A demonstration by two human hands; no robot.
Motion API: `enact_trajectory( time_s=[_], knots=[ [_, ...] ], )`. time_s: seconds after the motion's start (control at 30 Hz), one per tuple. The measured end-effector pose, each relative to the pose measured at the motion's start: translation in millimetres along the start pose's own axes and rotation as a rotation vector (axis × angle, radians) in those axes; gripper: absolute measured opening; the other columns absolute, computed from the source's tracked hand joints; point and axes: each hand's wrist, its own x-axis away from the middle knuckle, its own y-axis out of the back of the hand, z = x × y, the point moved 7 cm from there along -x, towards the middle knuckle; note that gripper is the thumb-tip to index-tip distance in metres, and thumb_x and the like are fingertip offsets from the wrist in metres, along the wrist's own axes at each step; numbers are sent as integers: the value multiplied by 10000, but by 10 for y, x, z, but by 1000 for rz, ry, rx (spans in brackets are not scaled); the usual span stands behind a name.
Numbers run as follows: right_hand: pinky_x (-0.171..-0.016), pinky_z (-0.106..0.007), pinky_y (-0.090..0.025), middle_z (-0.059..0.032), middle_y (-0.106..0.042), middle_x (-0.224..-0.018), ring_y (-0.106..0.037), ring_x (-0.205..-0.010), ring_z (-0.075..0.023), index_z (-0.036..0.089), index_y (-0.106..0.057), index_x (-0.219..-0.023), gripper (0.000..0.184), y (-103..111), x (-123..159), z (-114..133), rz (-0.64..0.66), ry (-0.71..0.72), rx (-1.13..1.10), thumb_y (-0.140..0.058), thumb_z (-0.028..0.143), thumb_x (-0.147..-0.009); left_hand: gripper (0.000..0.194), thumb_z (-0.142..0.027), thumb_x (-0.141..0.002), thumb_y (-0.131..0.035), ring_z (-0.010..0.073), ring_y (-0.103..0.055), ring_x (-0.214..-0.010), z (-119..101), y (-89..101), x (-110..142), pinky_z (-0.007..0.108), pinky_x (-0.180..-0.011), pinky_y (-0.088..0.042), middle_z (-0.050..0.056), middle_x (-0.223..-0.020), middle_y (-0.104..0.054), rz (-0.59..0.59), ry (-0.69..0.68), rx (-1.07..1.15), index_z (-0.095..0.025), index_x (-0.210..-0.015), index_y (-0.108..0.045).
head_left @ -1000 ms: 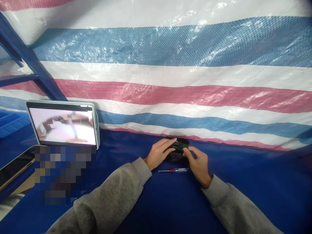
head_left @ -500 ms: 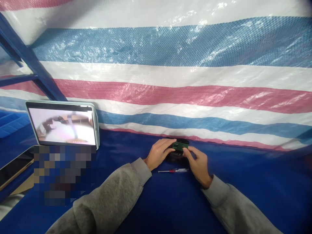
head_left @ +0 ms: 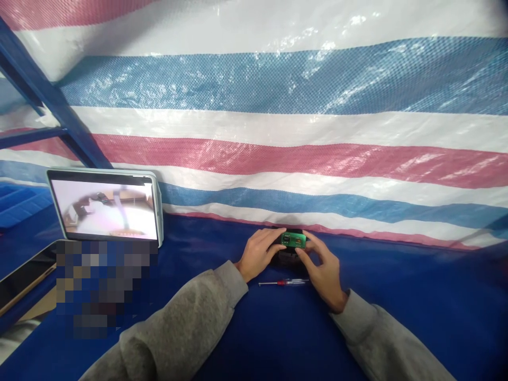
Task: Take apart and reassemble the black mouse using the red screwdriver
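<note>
Between my two hands is a small green circuit board [head_left: 293,239], its face turned up toward me with small dark parts on it. My left hand [head_left: 260,253] is closed on the board's left end, thumb below and fingers above. My right hand [head_left: 323,267] grips the right end by its edges, thumb and fingers bent round it. Under and behind the board is a black object [head_left: 289,258], mostly hidden, so its kind cannot be made out. Just nearer to me, a screwdriver [head_left: 283,282] with a clear and red handle lies flat on the blue table covering [head_left: 238,338].
A tablet [head_left: 107,206] in a pale case stands at the left, showing a picture. In front of it a phone [head_left: 27,270] lies beside a blurred-out patch. Blue trays [head_left: 24,203] sit at the far left. A striped plastic sheet [head_left: 278,121] hangs behind the table.
The board has tilted and now catches more light, showing its face more brightly. My right thumb has shifted from the board's face to its lower edge. The view has shifted slightly.
</note>
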Motion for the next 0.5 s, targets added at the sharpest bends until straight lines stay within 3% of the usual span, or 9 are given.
enact_trajectory(
  time_s=[0.3, 0.5],
  knots=[
    [-780, -336, -547, -9, -689, -831, -646, -733, -161, 204, -618, -1227, 390, -19, 0, -15, 28, -9, 7, -646, 349, -866, 351, -353, -993, -515, 216, -656, -993, 17, -3, 8, 371, -887, -530, 85, -1101, -692, 24, 32, 20, -196, -1304, -554],
    [-762, -327, -551, -7, -698, -849, -650, -741, -163, 228, -624, -1205, 372, -26, 5, -36, 12, -18, -7, -669, 333, -851, 381, -329, -994, -515, 215, -629, -1086, 10, -10, 5, 374, -959, -516, 82, -1192, -662, 50, 31, 32, -216, -1358, -514]
  ],
)
